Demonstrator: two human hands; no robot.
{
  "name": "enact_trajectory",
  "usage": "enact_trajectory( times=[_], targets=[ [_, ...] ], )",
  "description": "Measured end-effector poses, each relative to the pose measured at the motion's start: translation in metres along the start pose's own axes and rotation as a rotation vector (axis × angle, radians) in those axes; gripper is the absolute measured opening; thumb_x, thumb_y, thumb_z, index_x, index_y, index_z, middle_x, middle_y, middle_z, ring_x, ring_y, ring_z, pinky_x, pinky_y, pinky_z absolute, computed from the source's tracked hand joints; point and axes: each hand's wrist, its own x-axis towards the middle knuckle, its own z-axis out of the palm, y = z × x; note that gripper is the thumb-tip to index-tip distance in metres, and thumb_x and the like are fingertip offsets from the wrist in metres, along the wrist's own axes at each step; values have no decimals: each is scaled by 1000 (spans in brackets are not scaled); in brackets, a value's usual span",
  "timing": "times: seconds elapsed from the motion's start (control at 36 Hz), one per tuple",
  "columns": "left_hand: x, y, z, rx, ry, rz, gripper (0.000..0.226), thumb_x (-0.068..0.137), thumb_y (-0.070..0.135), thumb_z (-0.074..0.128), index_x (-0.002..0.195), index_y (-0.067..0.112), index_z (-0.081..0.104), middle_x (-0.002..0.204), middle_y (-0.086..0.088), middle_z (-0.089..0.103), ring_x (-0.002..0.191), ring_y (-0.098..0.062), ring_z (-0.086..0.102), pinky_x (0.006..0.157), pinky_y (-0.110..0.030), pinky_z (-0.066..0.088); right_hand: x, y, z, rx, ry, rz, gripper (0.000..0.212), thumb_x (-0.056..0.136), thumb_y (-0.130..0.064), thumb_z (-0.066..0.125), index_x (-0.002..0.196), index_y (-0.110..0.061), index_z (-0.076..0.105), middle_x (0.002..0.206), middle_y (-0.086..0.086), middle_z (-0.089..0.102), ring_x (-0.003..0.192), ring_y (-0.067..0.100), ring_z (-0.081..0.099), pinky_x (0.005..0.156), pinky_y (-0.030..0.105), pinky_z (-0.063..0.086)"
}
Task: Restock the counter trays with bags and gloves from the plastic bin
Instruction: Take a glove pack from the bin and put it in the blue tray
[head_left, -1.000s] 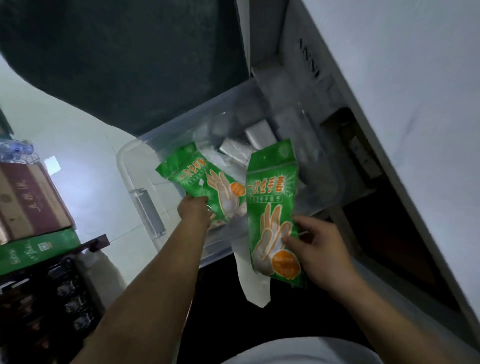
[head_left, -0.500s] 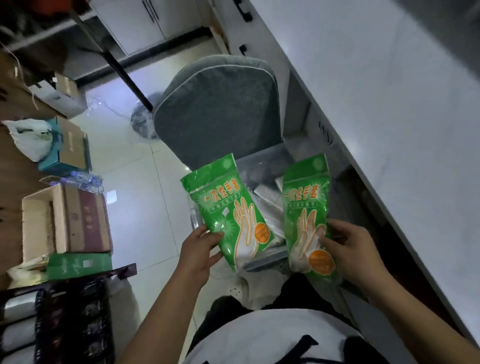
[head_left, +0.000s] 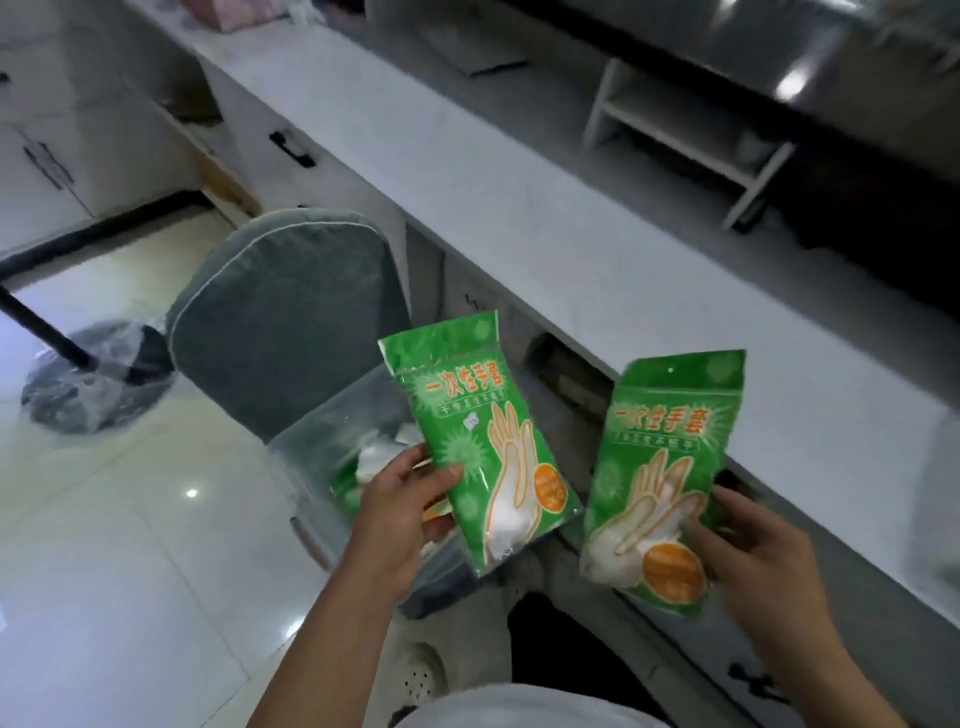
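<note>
Above the clear bin (head_left: 332, 441) beside the worktop (head_left: 519, 208), left hand (head_left: 400, 514) and right hand (head_left: 753, 561) each pinch one slick glove packet (head_left: 488, 441) (head_left: 670, 467) by its lower edge, so either could slip and drop.

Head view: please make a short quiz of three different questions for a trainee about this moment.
1. True or false: each of the hands holds one green glove packet.
2. Where is the clear plastic bin? A) on the counter B) low, in front of the grey chair C) on the white shelf
3. Fill in: the glove drawing on each packet is outlined in ____.

Key
1. True: left hand holds the left packet, right hand the right packet.
2. B: the plastic bin is by the grey chair.
3. Orange.
</note>
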Motion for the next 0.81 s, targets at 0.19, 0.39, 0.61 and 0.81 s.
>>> enact_trajectory(
  times=[0.19,0.39,0.61,0.81],
  targets=[
    [-5,-1,66,91,-275,-16,31,82,1,68,111,12,70,102,-10,77,87,-22,75,63,-35,61,-45,4,-75,89,252,26,42,78,5,73,85,-36,79,82,-1,78,70,15,71,62,31,59],
    [-7,-9,125,208,-391,-7,43,75,8,71,118,5,66,112,-16,74,93,-26,73,63,-35,60,-49,21,-131,270,392,77,34,80,13,66,97,-15,75,79,6,78,65,18,72,53,26,57],
    [-3,-27,213,230,-384,3,36,71,3,69,108,7,68,91,-7,78,71,-17,75,51,-28,57,-6,45,-196,366,414,110,34,81,12,66,91,-19,75,86,13,77,74,29,73,62,37,62],
    [15,-40,265,233,-313,7,31,77,1,66,107,6,69,91,-10,78,70,-16,75,54,-27,59,67,65,-225,323,286,132,39,81,10,68,87,-28,73,87,14,72,75,28,68,67,40,56]
  ],
)
